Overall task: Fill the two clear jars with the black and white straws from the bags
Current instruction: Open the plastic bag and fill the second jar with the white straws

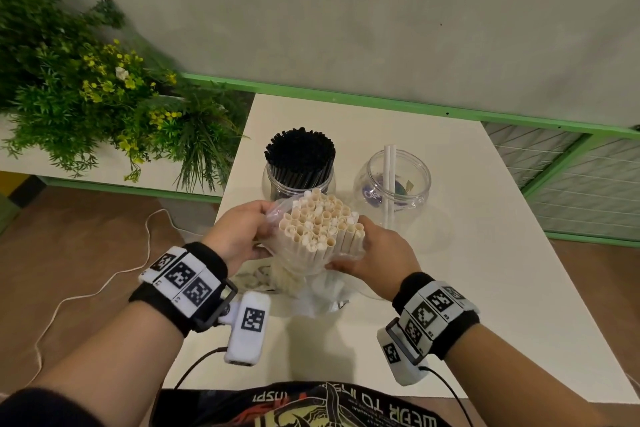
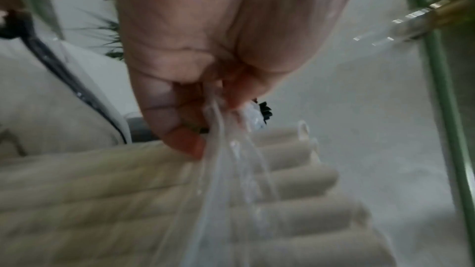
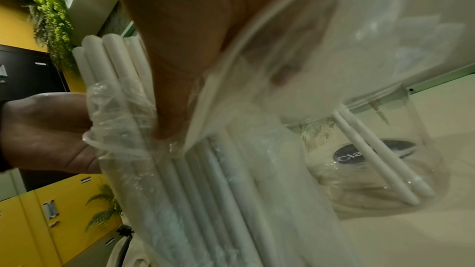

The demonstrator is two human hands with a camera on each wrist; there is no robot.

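The left hand (image 1: 239,236) has its thumb and fingers (image 2: 187,143) pinched together on the gathered rim of the clear plastic bag (image 1: 273,215), at about 9 o'clock of the bundle. The right hand (image 1: 377,253) curls round the other side, at about 3 o'clock, fingers pressed through the film against the straws. Between the two hands the white straws (image 1: 322,225) stand nearly upright, open ends toward the head camera, their tops out of the bag's mouth while the film wraps the lower lengths. The bag's crumpled bottom (image 1: 322,291) trails onto the white table (image 1: 485,253) at 6 o'clock of the bundle.

At 12 o'clock, just behind the bundle, stands a clear jar (image 1: 277,180) packed with black straws (image 1: 299,152). At about 1 o'clock is the second clear jar (image 1: 412,194), holding two white straws (image 1: 389,166) that lean against its rim; a dark label shows through its wall.

Both wrists wear black bands with square black-and-white markers (image 1: 183,279) and small white camera units (image 1: 247,326) with cables. Beyond the table's 10 o'clock corner is a bank of green plants with yellow flowers (image 1: 86,87), and a green-framed rail (image 1: 346,94) runs along the wall behind.
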